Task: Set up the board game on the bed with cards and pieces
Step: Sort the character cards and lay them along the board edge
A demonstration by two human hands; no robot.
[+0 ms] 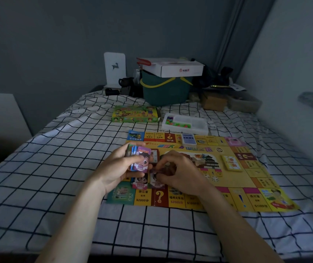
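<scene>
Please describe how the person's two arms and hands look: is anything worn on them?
Both forearms are bare up to the bottom edge of the picture; no sleeve shows. The left hand and the right hand wear no gloves, and no watch, bracelet or ring can be seen. The dim light hides finer details such as the nails.

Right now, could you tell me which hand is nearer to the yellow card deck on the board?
The right hand. It is over the board's middle, just left of the yellow card deck; the left hand, gripping a stack of play money, is farther left.
</scene>
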